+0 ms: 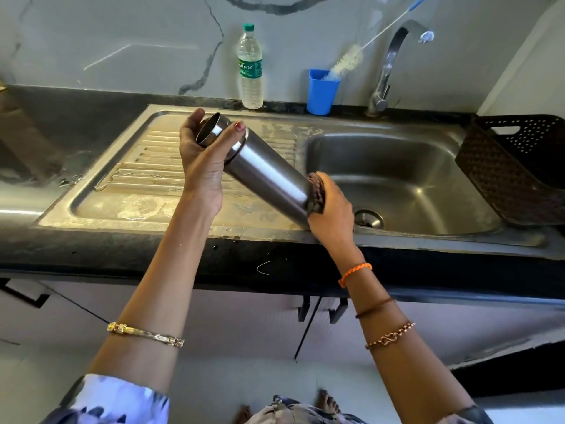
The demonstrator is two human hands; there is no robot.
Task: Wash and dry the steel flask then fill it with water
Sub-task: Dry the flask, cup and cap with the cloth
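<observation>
Both hands are on the steel flask, which is held tilted in the air over the sink, above the ridge between drainboard and basin, its open mouth up toward the far left. Her left hand has its grip curled round the neck, thumb across the shoulder; her right hand presses a dark cloth against the base, grip closed around that cloth. No water runs from the tap at the sink's far right corner. I'd judge this the drying step, nearly at the base. Next she would need the plastic water bottle by the far edge, or the tap, with the flask turned upright to fill.
</observation>
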